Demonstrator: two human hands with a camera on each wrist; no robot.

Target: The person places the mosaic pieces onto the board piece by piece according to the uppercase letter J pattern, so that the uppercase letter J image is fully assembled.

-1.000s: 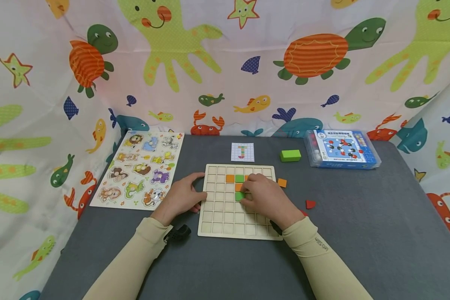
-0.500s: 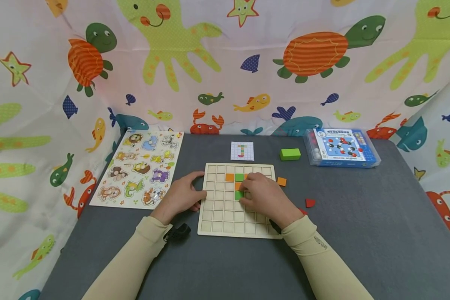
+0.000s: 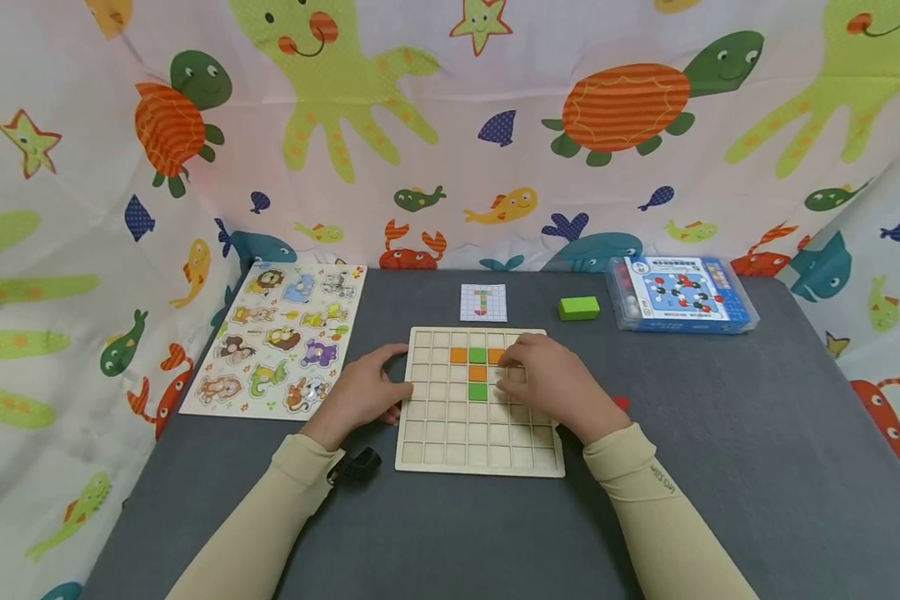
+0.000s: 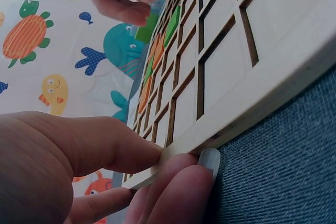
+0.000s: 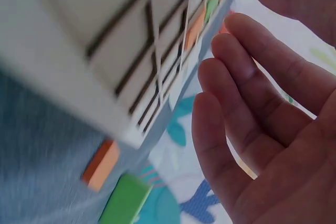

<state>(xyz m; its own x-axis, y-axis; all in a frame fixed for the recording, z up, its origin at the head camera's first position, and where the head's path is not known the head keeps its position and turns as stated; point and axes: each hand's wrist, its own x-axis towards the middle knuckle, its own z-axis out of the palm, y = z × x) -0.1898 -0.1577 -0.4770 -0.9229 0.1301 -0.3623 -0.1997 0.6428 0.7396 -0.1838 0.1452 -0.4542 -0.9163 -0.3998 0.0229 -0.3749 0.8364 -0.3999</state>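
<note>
A pale wooden grid board [image 3: 435,454] lies on the dark cloth, with several orange and green square tiles set in its cells. Three of them form a row: an orange tile [image 3: 458,356], a green tile [image 3: 477,356] and another orange one; below the middle run an orange tile and a green tile [image 3: 477,392]. My left hand [image 3: 360,392] pinches the board's left edge, thumb on the rim and fingers against the side. Over the board's right part hovers my right hand [image 3: 558,383], fingers loosely bent, nothing between them in the right wrist view.
Beyond the board lie a pattern card [image 3: 468,312] and a green block [image 3: 578,308]. A loose orange tile [image 5: 101,164] and a red piece [image 3: 620,402] are on the right. An animal puzzle board [image 3: 270,406] lies left, a plastic case [image 3: 682,296] back right.
My right hand has moved off the lower green tile toward the right, uncovering the right orange tile of the row. It now hides the loose orange tile. My left hand stays on the edge.
</note>
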